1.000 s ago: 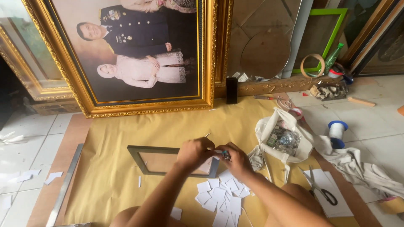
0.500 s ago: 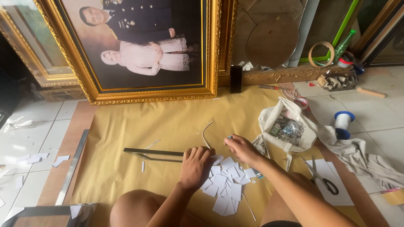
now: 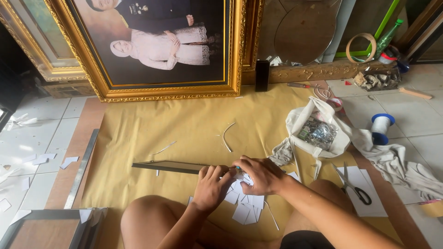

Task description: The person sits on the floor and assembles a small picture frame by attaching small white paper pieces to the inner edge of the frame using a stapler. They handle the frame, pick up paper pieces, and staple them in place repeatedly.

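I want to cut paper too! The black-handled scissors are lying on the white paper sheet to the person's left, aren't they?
Not quite. The head view shows the black-handled scissors lying on the white paper sheet to the person's right, beyond the right hand, not to the left.

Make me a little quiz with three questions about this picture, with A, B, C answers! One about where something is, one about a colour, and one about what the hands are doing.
1. Where do the black-handled scissors lie?
A. on a white sheet by the person's right knee
B. inside the cloth bag
C. on the big gold frame

2. What colour are the ends of the spool of white thread?
A. red
B. blue
C. yellow

3. How is the small dark picture frame standing?
A. flat on the brown paper
B. up on its edge, held by both hands
C. leaning on the wall

Answers: 1 A, the scissors rest on the white paper sheet. 2 B, its rims are blue. 3 B, the left hand and right hand grip its near end, and only a thin edge shows.
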